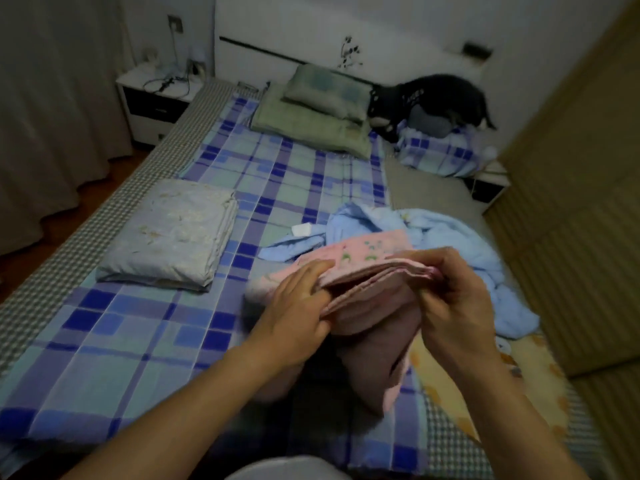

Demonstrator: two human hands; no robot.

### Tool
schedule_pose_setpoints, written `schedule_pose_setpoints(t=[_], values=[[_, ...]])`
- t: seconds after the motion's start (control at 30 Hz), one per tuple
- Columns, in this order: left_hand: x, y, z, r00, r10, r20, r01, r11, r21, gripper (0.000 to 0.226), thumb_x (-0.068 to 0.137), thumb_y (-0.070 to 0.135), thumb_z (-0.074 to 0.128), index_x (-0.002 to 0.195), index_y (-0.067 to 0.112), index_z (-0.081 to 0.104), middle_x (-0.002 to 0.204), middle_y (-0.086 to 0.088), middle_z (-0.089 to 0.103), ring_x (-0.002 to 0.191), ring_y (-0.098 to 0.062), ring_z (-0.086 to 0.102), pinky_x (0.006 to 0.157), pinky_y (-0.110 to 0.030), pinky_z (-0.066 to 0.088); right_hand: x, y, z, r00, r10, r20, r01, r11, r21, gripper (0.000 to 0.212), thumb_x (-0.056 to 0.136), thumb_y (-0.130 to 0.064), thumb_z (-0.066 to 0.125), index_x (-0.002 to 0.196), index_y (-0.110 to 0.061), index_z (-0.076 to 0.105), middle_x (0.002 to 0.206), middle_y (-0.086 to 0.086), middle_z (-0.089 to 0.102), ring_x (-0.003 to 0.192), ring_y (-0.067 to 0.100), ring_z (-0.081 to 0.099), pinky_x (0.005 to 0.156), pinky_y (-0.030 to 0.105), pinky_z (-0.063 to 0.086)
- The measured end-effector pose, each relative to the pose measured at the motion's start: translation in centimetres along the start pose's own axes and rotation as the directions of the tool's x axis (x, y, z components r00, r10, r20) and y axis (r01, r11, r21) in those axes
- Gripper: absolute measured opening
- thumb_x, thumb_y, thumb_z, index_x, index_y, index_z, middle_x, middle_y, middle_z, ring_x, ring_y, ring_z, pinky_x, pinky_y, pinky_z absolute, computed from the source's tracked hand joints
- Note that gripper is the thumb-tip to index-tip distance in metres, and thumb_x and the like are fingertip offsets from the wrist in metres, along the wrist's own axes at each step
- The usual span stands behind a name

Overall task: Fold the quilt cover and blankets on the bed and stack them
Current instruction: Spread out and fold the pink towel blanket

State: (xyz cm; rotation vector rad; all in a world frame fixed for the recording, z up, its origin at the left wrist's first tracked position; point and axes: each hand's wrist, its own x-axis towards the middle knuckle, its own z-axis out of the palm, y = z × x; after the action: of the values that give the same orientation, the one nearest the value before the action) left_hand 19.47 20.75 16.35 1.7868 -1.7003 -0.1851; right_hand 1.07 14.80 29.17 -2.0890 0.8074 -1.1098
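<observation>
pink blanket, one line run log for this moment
pink blanket: half folded | left hand, right hand: gripping its edge | blue blanket: unfolded

Bed sheet [138,358]: blue, teal and purple plaid, spread across the mattress.
Pillows [322,109]: 2 greenish ones stacked at the head of the bed, the smaller on top.
Dark clothing [429,98]: black heap at the far right corner, resting on a plaid-covered bundle [436,154].
Headboard [346,29]: white, with a dark floral motif.
Nightstand [156,102]: white with a dark drawer front, left of the bed; cables lie on top.
Curtain [52,98]: pale, hanging along the left wall.
Wardrobe [581,202]: yellowish ribbed panels on the right.
</observation>
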Motion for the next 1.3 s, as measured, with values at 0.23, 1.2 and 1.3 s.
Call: schedule_pose_setpoints(t=[0.23,1.2,1.3], values=[[8.2,5.1,-3.5,0.957,-0.117,-0.266,0.140,0.988,0.070,0.026,0.077,0.015,0.064,0.102,0.014,0.065,0.122,0.000,0.057,0.086,-0.035,0.064,0.070,-0.042,0.051,8.7,-4.4,-8.7,0.892,-0.137,-0.431,0.106,0.990,-0.097,0.039,0.075,0.015,0.048,0.083,-0.022,0.059,0.078,-0.005,0.061,0.074,0.011,0.056,0.069,0.038,0.048],[7.6,7.2,-8.0,0.982,-0.006,-0.188,0.021,0.997,0.080,0.020,0.092,0.043,0.060,0.101,0.027,0.053,0.100,0.010,0.044,0.080,-0.011,0.052,0.065,-0.028,0.046,21.0,-4.3,-9.2,0.877,-0.078,-0.474,0.022,0.992,-0.124,0.019,0.080,0.004,0.049,0.087,-0.011,0.059,0.079,-0.002,0.060,0.076,0.013,0.057,0.071,0.037,0.051],[8.7,7.7,-7.2,0.956,-0.058,-0.287,0.055,0.998,-0.020,0.016,0.095,0.030,0.058,0.106,0.025,0.048,0.102,0.005,0.048,0.082,-0.018,0.056,0.065,-0.034,0.050,19.8,-5.4,-7.8,0.919,-0.108,-0.379,0.066,0.990,-0.123,0.020,0.082,0.006,0.050,0.085,-0.012,0.059,0.078,-0.001,0.059,0.073,0.010,0.054,0.067,0.033,0.046]])
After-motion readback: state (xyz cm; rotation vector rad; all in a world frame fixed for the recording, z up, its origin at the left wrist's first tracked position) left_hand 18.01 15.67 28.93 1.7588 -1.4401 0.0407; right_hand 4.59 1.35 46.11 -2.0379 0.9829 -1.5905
